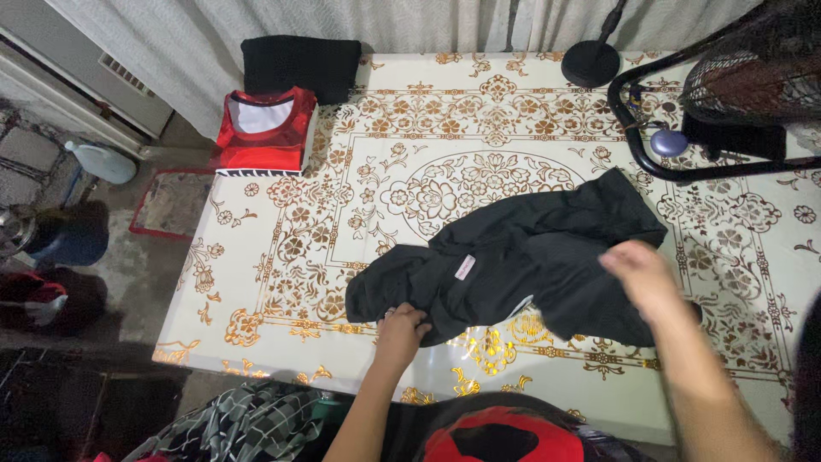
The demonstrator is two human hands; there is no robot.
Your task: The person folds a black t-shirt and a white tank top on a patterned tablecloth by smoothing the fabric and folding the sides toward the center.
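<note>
Black, crumpled fabric, a dark shirt-like garment (513, 257) with a small pale label, is lying across the middle of a white table (256, 282) patterned with gold flowers. The left hand (400, 327), at six o'clock, is pinching the garment's lower edge with curled fingers, pinning it against the tabletop. The right hand (643, 275), at four o'clock, is blurred above the cloth; whether it is gripping anything cannot be told. At eleven o'clock, a folded red and white shirt (263, 130) and a folded black garment (299, 67) are sitting side by side, apart from the loose one. A black wire fan (753, 68) is standing at two o'clock.
</note>
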